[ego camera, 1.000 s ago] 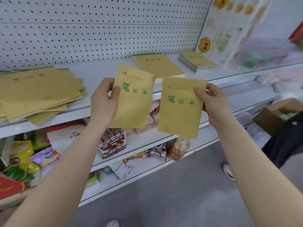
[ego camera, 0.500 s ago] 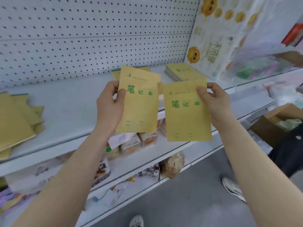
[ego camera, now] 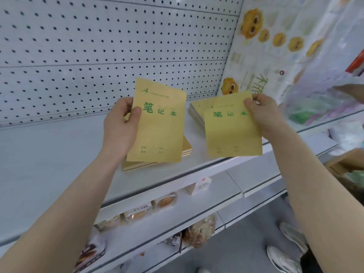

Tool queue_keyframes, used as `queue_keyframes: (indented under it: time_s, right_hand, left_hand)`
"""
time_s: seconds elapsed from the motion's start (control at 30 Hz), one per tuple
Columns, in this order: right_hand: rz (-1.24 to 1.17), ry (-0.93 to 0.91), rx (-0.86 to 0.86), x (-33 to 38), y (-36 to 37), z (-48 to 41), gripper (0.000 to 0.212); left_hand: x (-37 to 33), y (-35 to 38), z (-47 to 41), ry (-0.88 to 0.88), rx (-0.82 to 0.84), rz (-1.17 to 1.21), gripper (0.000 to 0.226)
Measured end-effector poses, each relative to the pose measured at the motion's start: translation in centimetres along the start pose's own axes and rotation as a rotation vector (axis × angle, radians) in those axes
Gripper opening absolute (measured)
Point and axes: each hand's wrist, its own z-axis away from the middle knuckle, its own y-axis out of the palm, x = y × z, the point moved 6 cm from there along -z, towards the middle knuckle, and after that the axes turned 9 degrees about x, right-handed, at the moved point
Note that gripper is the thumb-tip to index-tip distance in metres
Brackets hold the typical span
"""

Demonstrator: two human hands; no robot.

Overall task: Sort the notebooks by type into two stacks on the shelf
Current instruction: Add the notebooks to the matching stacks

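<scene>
My left hand (ego camera: 120,128) grips the left edge of a yellow notebook (ego camera: 157,131) with green characters, held upright above a stack of notebooks (ego camera: 186,147) lying on the white shelf (ego camera: 59,154). My right hand (ego camera: 265,113) pinches the top right corner of a second yellow notebook (ego camera: 232,134) of the same print. This one hangs over the front of a smaller notebook stack (ego camera: 195,111) near the shelf's right end. Both stacks are mostly hidden by the held notebooks.
A white pegboard wall (ego camera: 98,56) backs the shelf. Plastic-wrapped packs with yellow cartoon faces (ego camera: 275,46) stand at the right end. Lower shelves hold packaged snacks (ego camera: 137,213). A cardboard box (ego camera: 346,166) sits at the right, and white shoes (ego camera: 285,253) show on the floor.
The view has swung right; the loose pile of notebooks on the left has left the frame. Both hands moved up and over the shelf, each notebook now above a stack.
</scene>
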Motion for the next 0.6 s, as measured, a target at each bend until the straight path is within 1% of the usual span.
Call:
queue_keyframes:
  time_s: [0.17, 0.27, 0.3, 0.4, 0.5, 0.57, 0.6]
  right_hand:
    - [0.057, 0.007, 0.164, -0.1, -1.1, -7.8, 0.018]
    - [0.08, 0.02, 0.277, -0.6, -0.7, -12.1, 0.015]
    - [0.084, 0.035, 0.321, -0.8, -0.2, -13.3, 0.018]
    - [0.119, 0.095, 0.425, -1.9, 2.2, -15.6, 0.04]
    - [0.195, 0.154, 0.537, -3.9, 4.1, -15.8, 0.058]
    - [0.259, 0.126, 0.575, -4.9, 4.3, -15.6, 0.063]
    - [0.251, 0.105, 0.589, -5.3, 4.3, -15.7, 0.063]
  left_hand:
    - [-0.2, 2.5, -1.9, -0.047, -0.091, -0.009, 0.014]
    - [-0.2, 3.9, -2.6, -0.069, -0.15, -0.014, 0.016]
    - [-0.2, 4.4, -2.7, -0.078, -0.165, -0.014, 0.016]
    - [-0.1, 5.6, -2.9, -0.116, -0.199, -0.015, 0.015]
    - [0.1, 6.2, -2.8, -0.148, -0.24, -0.008, 0.015]
    - [0.3, 6.6, -2.8, -0.168, -0.265, 0.001, 0.016]
    - [0.3, 6.9, -2.8, -0.177, -0.273, -0.002, 0.016]
